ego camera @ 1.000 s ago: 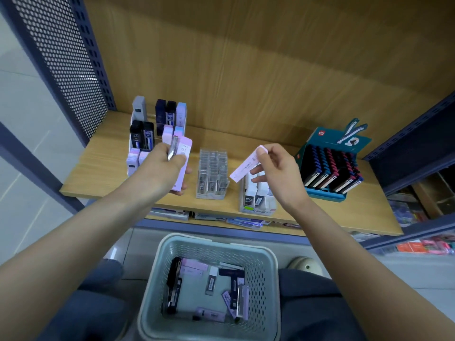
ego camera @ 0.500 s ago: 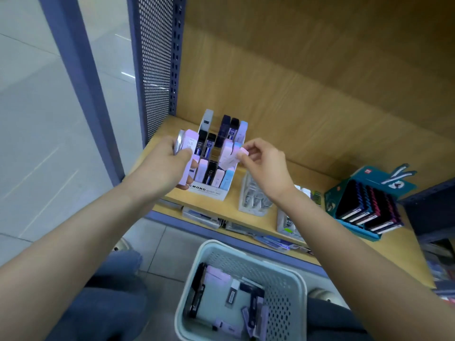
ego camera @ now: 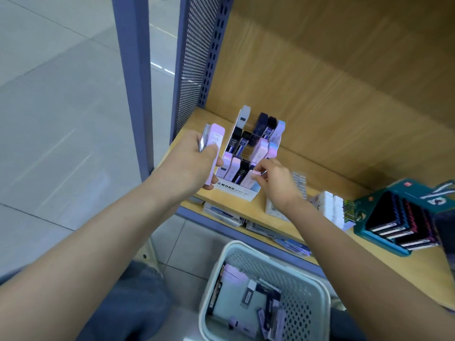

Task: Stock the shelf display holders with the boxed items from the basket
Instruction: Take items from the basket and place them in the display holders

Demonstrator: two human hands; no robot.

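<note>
Right grip (ego camera: 278, 185): thumb and fingertips pinched on the upper end of one pink box (ego camera: 254, 177).
Pink box: at the right end of the front row of the display holder (ego camera: 234, 190); whether its lower end is already in the slot I cannot tell.
Long axis: leaning back, parallel with the neighbouring boxes in the row.
Slot from grip: just left of and below my fingertips, so I judge the push runs down along the box's length.
Left grip (ego camera: 189, 166): closed round the spare boxes (ego camera: 215, 141), held upright just beside the holder's left wall.
Nearer hand: the right; the left is only a reserve.
Basket (ego camera: 221, 262): below the shelf (ego camera: 270, 217) edge, near my knees, more boxes lying flat inside.
</note>
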